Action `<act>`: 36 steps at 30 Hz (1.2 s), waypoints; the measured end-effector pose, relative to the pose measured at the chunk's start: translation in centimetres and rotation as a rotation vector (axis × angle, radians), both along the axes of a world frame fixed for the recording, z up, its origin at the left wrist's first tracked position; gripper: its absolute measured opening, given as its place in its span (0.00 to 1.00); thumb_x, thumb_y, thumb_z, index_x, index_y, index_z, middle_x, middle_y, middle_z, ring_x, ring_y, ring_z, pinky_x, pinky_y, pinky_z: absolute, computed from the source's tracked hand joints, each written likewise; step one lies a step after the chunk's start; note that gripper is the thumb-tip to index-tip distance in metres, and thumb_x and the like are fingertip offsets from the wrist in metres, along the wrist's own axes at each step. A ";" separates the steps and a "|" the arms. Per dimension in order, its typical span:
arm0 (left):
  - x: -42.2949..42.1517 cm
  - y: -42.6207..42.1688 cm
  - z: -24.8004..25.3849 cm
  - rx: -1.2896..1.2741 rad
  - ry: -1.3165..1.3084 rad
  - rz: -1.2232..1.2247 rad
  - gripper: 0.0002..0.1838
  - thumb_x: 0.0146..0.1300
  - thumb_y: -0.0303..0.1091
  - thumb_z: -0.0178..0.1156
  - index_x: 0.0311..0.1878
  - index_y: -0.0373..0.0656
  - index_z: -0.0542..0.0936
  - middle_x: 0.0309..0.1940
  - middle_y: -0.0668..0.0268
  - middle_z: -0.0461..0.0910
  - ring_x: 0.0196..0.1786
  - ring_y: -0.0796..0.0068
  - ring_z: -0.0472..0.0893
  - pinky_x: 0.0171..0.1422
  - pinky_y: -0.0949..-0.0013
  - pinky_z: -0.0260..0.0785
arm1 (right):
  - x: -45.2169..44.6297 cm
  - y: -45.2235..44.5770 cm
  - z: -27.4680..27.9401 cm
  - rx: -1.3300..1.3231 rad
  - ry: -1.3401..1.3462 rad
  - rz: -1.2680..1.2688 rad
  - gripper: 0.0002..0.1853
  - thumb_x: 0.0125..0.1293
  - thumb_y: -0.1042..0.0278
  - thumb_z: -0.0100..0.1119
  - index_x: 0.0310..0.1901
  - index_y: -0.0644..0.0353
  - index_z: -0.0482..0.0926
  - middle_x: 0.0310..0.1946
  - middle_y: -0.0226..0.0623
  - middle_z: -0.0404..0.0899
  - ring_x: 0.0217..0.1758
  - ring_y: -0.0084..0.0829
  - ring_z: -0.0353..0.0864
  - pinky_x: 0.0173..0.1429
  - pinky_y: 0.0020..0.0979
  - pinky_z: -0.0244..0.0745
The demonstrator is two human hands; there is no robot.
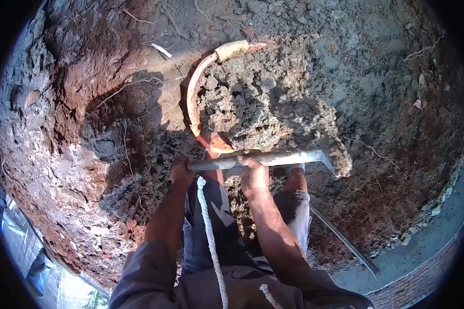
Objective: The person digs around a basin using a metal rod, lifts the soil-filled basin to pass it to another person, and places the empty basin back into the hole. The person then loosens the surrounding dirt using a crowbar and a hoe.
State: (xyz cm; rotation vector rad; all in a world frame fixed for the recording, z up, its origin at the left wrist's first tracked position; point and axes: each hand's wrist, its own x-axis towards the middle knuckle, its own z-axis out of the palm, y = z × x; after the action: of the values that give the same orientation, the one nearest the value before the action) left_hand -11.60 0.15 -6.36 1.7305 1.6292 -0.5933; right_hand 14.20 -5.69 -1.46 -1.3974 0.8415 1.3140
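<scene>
Our left hand [181,171] and right hand [253,175] grip the stiff-looking tool handle [288,158] at end and middle, its three-o'clock, soil-covered head [338,158] probably heavy.

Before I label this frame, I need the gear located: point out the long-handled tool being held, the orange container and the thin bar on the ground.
Long-handled tool [288,158]: head view, on its handle.
Orange container [192,98]: head view, on its curved rim.
Thin bar [340,237]: head view, about midway along it.
</scene>
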 end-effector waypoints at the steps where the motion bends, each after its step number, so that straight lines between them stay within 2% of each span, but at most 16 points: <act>1: -1.5 0.4 -0.8 -0.052 0.118 0.080 0.15 0.48 0.39 0.67 0.36 0.42 0.78 0.36 0.54 0.78 0.44 0.52 0.77 0.50 0.56 0.69 | -0.6 0.1 1.7 0.053 -0.152 0.168 0.12 0.45 0.75 0.61 0.35 0.62 0.73 0.31 0.38 0.77 0.41 0.35 0.76 0.50 0.38 0.72; 2: -2.1 0.8 -0.5 -0.061 0.043 -0.131 0.13 0.49 0.40 0.66 0.35 0.44 0.77 0.36 0.54 0.77 0.43 0.52 0.76 0.51 0.55 0.68 | 0.0 1.4 3.0 0.132 -0.330 0.330 0.14 0.42 0.76 0.62 0.34 0.62 0.74 0.32 0.39 0.77 0.42 0.37 0.76 0.53 0.38 0.71; 3: -2.2 0.7 -0.8 0.010 -0.131 -0.070 0.14 0.49 0.41 0.66 0.36 0.45 0.76 0.38 0.56 0.76 0.45 0.52 0.74 0.50 0.54 0.66 | 0.2 1.9 4.5 0.277 -0.189 -0.075 0.17 0.40 0.78 0.61 0.36 0.62 0.73 0.33 0.40 0.77 0.43 0.39 0.77 0.56 0.39 0.70; 4: 1.1 2.3 0.0 0.150 -0.191 -0.134 0.15 0.48 0.40 0.66 0.37 0.46 0.76 0.39 0.58 0.75 0.46 0.53 0.73 0.51 0.54 0.65 | 2.6 2.7 7.4 0.391 -0.246 -0.141 0.18 0.39 0.78 0.59 0.37 0.61 0.73 0.34 0.41 0.77 0.42 0.39 0.77 0.58 0.41 0.69; 7: 15.4 5.2 4.6 0.155 -0.289 -0.198 0.18 0.45 0.35 0.67 0.40 0.47 0.74 0.39 0.64 0.72 0.51 0.59 0.70 0.56 0.54 0.59 | 11.9 2.0 12.4 0.568 -0.468 0.022 0.13 0.44 0.75 0.58 0.35 0.58 0.71 0.32 0.37 0.74 0.44 0.38 0.72 0.61 0.45 0.62; 10: 24.7 3.4 6.9 0.095 -0.544 -0.277 0.10 0.45 0.33 0.66 0.32 0.47 0.77 0.33 0.65 0.76 0.46 0.62 0.74 0.54 0.57 0.59 | 21.1 0.7 16.9 0.571 -0.704 0.053 0.12 0.45 0.68 0.59 0.33 0.56 0.70 0.29 0.33 0.69 0.40 0.35 0.68 0.52 0.39 0.63; 13: 31.2 -0.4 9.3 -0.215 -0.708 -0.300 0.16 0.45 0.39 0.69 0.35 0.40 0.78 0.33 0.55 0.80 0.38 0.55 0.81 0.42 0.57 0.73 | 28.8 -1.9 18.0 0.492 -0.806 0.041 0.09 0.48 0.68 0.58 0.30 0.58 0.69 0.24 0.35 0.69 0.33 0.35 0.70 0.42 0.35 0.67; 16: 34.5 -6.3 9.9 -0.708 -0.579 -0.334 0.29 0.47 0.57 0.69 0.41 0.42 0.78 0.30 0.51 0.81 0.33 0.53 0.82 0.45 0.57 0.72 | 33.5 -3.7 14.8 0.168 -0.943 -0.024 0.07 0.50 0.69 0.57 0.30 0.60 0.70 0.20 0.35 0.69 0.24 0.31 0.71 0.30 0.33 0.70; 18: 34.1 -11.8 7.6 -0.575 -0.827 -0.399 0.33 0.46 0.62 0.68 0.43 0.42 0.76 0.30 0.54 0.80 0.36 0.53 0.82 0.46 0.58 0.72 | 36.7 -5.0 11.3 -0.047 -0.929 0.122 0.07 0.51 0.70 0.56 0.29 0.62 0.72 0.20 0.36 0.71 0.20 0.29 0.71 0.24 0.31 0.70; 19: 34.7 -11.4 7.8 -0.830 -0.724 -0.388 0.32 0.47 0.58 0.70 0.47 0.44 0.77 0.39 0.55 0.80 0.40 0.59 0.82 0.46 0.61 0.73 | 38.3 -5.7 9.0 -0.130 -0.886 0.240 0.06 0.51 0.70 0.56 0.29 0.63 0.73 0.19 0.36 0.71 0.20 0.28 0.71 0.24 0.30 0.69; 20: 33.6 -12.8 6.5 -0.795 -0.829 -0.258 0.29 0.51 0.56 0.68 0.47 0.42 0.76 0.37 0.58 0.81 0.38 0.62 0.82 0.46 0.62 0.72 | 39.6 -6.3 6.7 -0.212 -0.835 0.349 0.06 0.51 0.70 0.56 0.29 0.63 0.73 0.19 0.36 0.72 0.20 0.27 0.71 0.24 0.30 0.68; 25: 29.6 -5.4 0.4 -0.386 -0.420 -0.144 0.21 0.59 0.50 0.62 0.42 0.40 0.77 0.31 0.57 0.81 0.36 0.64 0.81 0.41 0.64 0.72 | 44.3 -7.7 -5.1 -0.533 -0.654 0.954 0.20 0.48 0.59 0.61 0.33 0.72 0.78 0.25 0.46 0.78 0.30 0.38 0.79 0.36 0.37 0.73; 26: 28.9 -2.8 -0.1 -0.230 -0.293 -0.161 0.21 0.60 0.50 0.61 0.41 0.40 0.77 0.29 0.56 0.80 0.32 0.63 0.82 0.38 0.64 0.72 | 45.3 -7.9 -7.8 -0.613 -0.610 1.101 0.26 0.46 0.54 0.62 0.36 0.73 0.80 0.36 0.54 0.81 0.42 0.45 0.81 0.48 0.37 0.74; 28: 26.9 1.3 -1.0 -0.023 -0.187 0.021 0.17 0.60 0.45 0.61 0.39 0.39 0.77 0.28 0.56 0.80 0.30 0.65 0.81 0.37 0.64 0.72 | 46.8 -9.4 -14.4 -0.507 -0.665 1.494 0.27 0.46 0.53 0.62 0.41 0.72 0.80 0.45 0.57 0.79 0.51 0.48 0.79 0.53 0.35 0.73; 33: 23.0 6.6 -3.3 0.221 -0.269 0.289 0.11 0.61 0.37 0.60 0.40 0.41 0.77 0.28 0.59 0.81 0.28 0.69 0.80 0.36 0.66 0.72 | 43.8 -4.3 -14.7 -0.761 -0.676 1.898 0.24 0.53 0.53 0.61 0.50 0.56 0.77 0.51 0.46 0.78 0.56 0.43 0.76 0.59 0.42 0.71; 36: 22.7 8.9 -4.8 0.310 -0.107 0.111 0.10 0.60 0.37 0.60 0.41 0.43 0.76 0.31 0.62 0.82 0.32 0.70 0.81 0.38 0.71 0.71 | 39.6 -3.2 -12.2 -0.696 -1.324 1.994 0.23 0.56 0.53 0.60 0.51 0.56 0.73 0.49 0.41 0.77 0.56 0.42 0.75 0.58 0.43 0.69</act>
State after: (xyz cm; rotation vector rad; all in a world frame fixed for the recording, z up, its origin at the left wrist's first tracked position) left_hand 11.06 9.00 -11.14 1.8376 1.7989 -0.1988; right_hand 53.85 -8.92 -13.62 -3.1644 -1.6123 0.6274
